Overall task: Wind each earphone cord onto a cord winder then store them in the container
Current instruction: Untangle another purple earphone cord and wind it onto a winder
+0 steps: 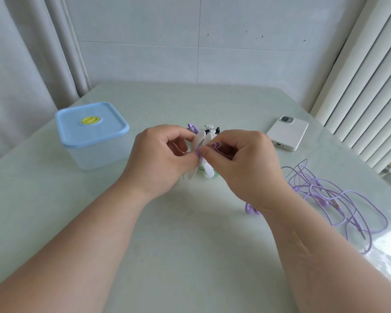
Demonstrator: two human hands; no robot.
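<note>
1. Hold the white cord winder (199,139) steady in the left hand (158,154), up over the middle of the surface (190,245).
2. Pull the purple earphone cord (318,188) snug with the right hand (246,163), but not so hard that the thin cord gets hurt.
3. Lay each turn flat, right beside the last one, so nothing slips off the cord winder.
4. Feed the cord slowly from the loose tangle near the right edge of the surface. Stop and shake out any knot first. Looks like lots of cord left to wind.
5. Mind the purple earbud (251,209) lying just by the right wrist, so as not to drag it.
6. Leave the container (95,152) for later. Sitting near the left edge, blue lid (90,132) on, well apart from both hands. Needs opening before anything goes in.
7. Left hand: fingers curled round the cord winder, gripping it from the left side.
8. Right hand: thumb and first finger pinching the cord right against the cord winder, other fingers tucked in, a tiny loop of cord poking up by the knuckles.
9. Both forearms reaching in from the near edge and meeting in the middle.
10. White phone (288,132) lying toward the far right corner, out of the way. Small bits behind the hands too hidden to name.
</note>
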